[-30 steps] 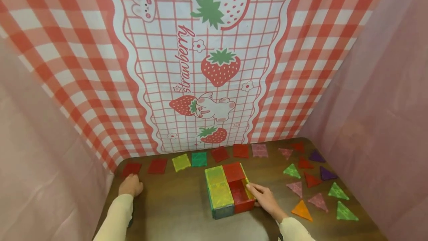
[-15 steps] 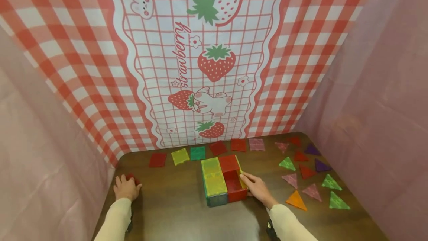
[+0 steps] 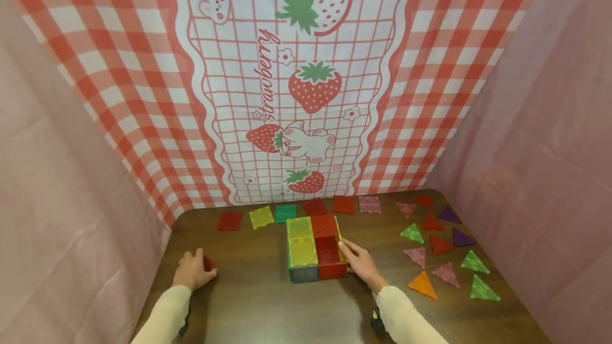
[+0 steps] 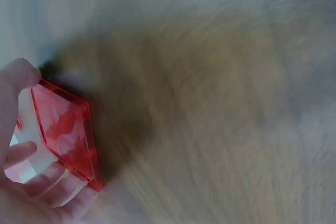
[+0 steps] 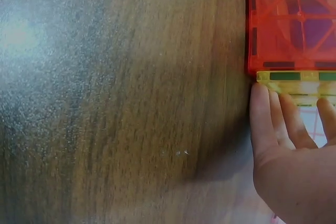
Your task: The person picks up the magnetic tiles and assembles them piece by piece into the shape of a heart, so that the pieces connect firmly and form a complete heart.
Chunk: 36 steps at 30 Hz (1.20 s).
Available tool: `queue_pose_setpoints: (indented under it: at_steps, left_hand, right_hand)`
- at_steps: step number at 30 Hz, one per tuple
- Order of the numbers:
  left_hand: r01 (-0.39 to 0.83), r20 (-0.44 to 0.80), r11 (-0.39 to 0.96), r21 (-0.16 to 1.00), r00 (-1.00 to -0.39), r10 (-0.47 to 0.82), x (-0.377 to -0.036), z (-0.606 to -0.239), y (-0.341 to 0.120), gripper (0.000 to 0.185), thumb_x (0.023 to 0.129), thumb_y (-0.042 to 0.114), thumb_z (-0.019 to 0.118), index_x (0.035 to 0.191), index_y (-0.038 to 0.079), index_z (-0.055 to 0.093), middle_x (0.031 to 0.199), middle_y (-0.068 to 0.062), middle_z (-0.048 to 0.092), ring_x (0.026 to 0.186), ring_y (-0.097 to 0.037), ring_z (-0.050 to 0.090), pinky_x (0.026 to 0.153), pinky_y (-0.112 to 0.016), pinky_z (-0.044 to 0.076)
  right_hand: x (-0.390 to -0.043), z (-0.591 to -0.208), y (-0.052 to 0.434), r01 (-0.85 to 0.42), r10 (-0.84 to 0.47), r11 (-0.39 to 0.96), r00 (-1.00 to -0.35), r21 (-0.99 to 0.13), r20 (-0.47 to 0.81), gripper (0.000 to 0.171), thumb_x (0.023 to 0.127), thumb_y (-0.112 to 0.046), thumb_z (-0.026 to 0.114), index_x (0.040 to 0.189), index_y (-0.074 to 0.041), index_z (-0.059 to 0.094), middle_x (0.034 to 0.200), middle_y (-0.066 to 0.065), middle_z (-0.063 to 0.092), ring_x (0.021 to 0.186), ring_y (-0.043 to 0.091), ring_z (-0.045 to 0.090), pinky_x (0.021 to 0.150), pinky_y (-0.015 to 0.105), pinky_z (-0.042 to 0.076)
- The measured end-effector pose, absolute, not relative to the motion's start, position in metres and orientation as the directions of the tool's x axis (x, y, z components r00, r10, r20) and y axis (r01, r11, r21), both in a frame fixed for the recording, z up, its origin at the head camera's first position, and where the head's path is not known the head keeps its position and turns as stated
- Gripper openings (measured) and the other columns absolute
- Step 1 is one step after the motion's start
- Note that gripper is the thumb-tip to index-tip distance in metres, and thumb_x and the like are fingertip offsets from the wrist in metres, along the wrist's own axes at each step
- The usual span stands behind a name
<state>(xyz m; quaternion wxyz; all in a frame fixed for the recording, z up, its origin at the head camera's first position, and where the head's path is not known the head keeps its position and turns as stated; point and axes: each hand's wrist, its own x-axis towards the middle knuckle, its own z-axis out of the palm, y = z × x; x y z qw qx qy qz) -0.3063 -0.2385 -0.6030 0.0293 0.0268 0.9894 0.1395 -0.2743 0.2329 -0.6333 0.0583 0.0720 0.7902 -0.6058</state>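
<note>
My left hand point(image 3: 193, 271), at the left of the table, pinches a red square magnetic tile point(image 4: 65, 124) between thumb and fingers. In the left wrist view the tile is tilted, and its far side is partly covered by the fingers. Mid-table stands a low box of magnetic tiles point(image 3: 303, 254), with two yellow squares and one red on top. Its near-right cell is uncovered, showing red inside. My right hand point(image 3: 363, 264) touches the box's right side; in the right wrist view its extended fingers rest against a yellow tile point(image 5: 294, 85), beside a red wall point(image 5: 283, 24).
Along the back edge lie loose square tiles: red point(image 3: 230, 221), yellow point(image 3: 261, 217), green point(image 3: 286, 213), more red and a pink one point(image 3: 370, 205). Several triangles, including an orange one point(image 3: 423, 284), spread over the right side. Curtains point(image 3: 516, 174) surround the table.
My left hand has taken the red square from the back-left corner and brought it nearer and to the right. The box has turned slightly under my right hand, which stays at its side.
</note>
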Motion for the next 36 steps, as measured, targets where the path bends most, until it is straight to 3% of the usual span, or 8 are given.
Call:
queue_pose_setpoints:
  at_steps: [4, 9, 15, 20, 26, 36]
  left_hand:
    - [0.162, 0.134, 0.938, 0.307, -0.983, 0.126, -0.306, -0.599, -0.213, 0.064, 0.070, 0.039, 0.074, 0.116, 0.002, 0.050, 0.099, -0.024, 0.052, 0.091, -0.042, 0.051, 0.069, -0.056, 0.044]
    - [0.396, 0.355, 0.864, 0.311, -0.892, 0.281, -0.320, -0.562, -0.149, 0.067, 0.071, 0.041, 0.074, 0.125, 0.008, 0.050, 0.110, -0.016, 0.058, 0.101, -0.034, 0.052, 0.083, -0.050, 0.044]
    - [0.603, 0.217, 0.718, 0.347, -0.796, 0.565, -0.330, -0.499, -0.054, 0.068, 0.078, 0.046, 0.069, 0.135, 0.019, 0.043, 0.127, -0.004, 0.053, 0.112, -0.022, 0.050, 0.091, -0.042, 0.047]
    - [0.700, 0.070, 0.654, 0.286, -0.696, 0.715, -0.326, -0.483, 0.008, 0.073, 0.080, 0.051, 0.065, 0.141, 0.021, 0.037, 0.131, -0.001, 0.051, 0.117, -0.022, 0.049, 0.091, -0.040, 0.048]
    - [0.702, -0.034, 0.676, 0.224, -0.688, 0.725, -0.319, -0.510, 0.043, 0.078, 0.080, 0.053, 0.065, 0.144, 0.021, 0.034, 0.137, -0.004, 0.049, 0.123, -0.023, 0.047, 0.096, -0.039, 0.047]
    - [0.717, 0.001, 0.682, 0.144, -0.690, 0.724, -0.317, -0.528, 0.061, 0.071, 0.077, 0.053, 0.068, 0.136, 0.021, 0.041, 0.126, -0.001, 0.057, 0.111, -0.021, 0.053, 0.090, -0.034, 0.050]
  right_hand:
    - [-0.275, -0.633, 0.236, 0.215, -0.054, 0.147, -0.973, -0.965, -0.225, 0.071, 0.091, -0.058, 0.044, 0.145, -0.012, 0.037, 0.149, 0.017, 0.034, 0.130, 0.037, 0.042, 0.082, 0.042, 0.054]
    - [-0.275, -0.635, 0.243, 0.257, -0.160, 0.067, -0.951, -0.964, -0.264, 0.071, 0.097, -0.057, 0.029, 0.148, -0.007, 0.028, 0.147, 0.024, 0.034, 0.124, 0.038, 0.047, 0.091, 0.048, 0.050]
    - [-0.274, -0.635, 0.248, 0.241, -0.205, 0.022, -0.949, -0.970, -0.240, 0.070, 0.098, -0.057, 0.020, 0.149, -0.009, 0.025, 0.148, 0.025, 0.032, 0.130, 0.041, 0.039, 0.101, 0.054, 0.039]
    - [-0.271, -0.636, 0.247, 0.245, -0.231, -0.003, -0.944, -0.970, -0.238, 0.069, 0.099, -0.055, 0.019, 0.150, -0.008, 0.022, 0.150, 0.024, 0.028, 0.135, 0.041, 0.032, 0.106, 0.054, 0.034]
    - [-0.271, -0.640, 0.241, 0.223, -0.214, 0.004, -0.952, -0.975, -0.219, 0.075, 0.098, -0.057, 0.024, 0.149, -0.002, 0.022, 0.149, 0.025, 0.030, 0.134, 0.040, 0.034, 0.106, 0.054, 0.035]
    - [-0.270, -0.640, 0.243, 0.211, -0.183, 0.020, -0.960, -0.977, -0.211, 0.076, 0.097, -0.057, 0.028, 0.147, 0.000, 0.024, 0.153, 0.021, 0.023, 0.133, 0.040, 0.036, 0.104, 0.052, 0.038]
